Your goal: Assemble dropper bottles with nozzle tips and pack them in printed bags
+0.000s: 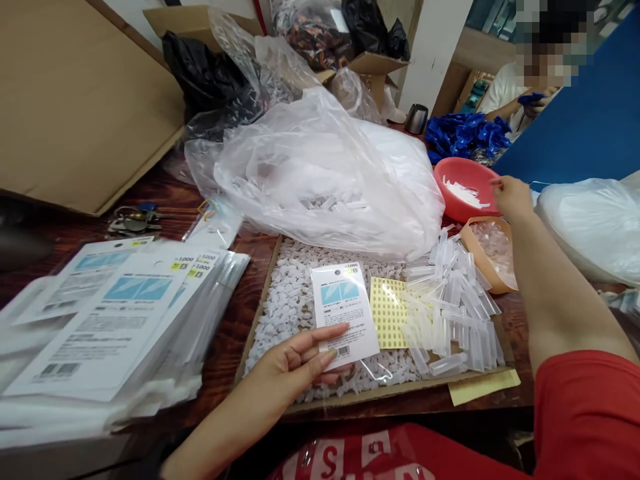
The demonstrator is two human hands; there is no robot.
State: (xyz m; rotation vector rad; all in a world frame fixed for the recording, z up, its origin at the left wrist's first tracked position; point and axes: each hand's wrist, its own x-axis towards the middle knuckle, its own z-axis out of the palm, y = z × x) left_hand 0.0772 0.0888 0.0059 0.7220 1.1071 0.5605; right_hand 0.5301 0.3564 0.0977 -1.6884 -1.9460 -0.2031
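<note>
Left hand (295, 363) grips a small printed packet (344, 313) by its lower edge, fingers pinched on it, over a cardboard tray (260, 301) of white plastic bits. Right hand (510, 197) reaches to the red bowl (457, 175) rim; grip not discernible. Clear tubes (450, 307) and yellow sticker sheet (389, 312) lie in tray.

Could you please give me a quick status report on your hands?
Left hand holds packet over tray. Right hand reaching at red bowl. Nothing between.

Glossy plastic packet (344, 313), cardboard tray (260, 313)
</note>
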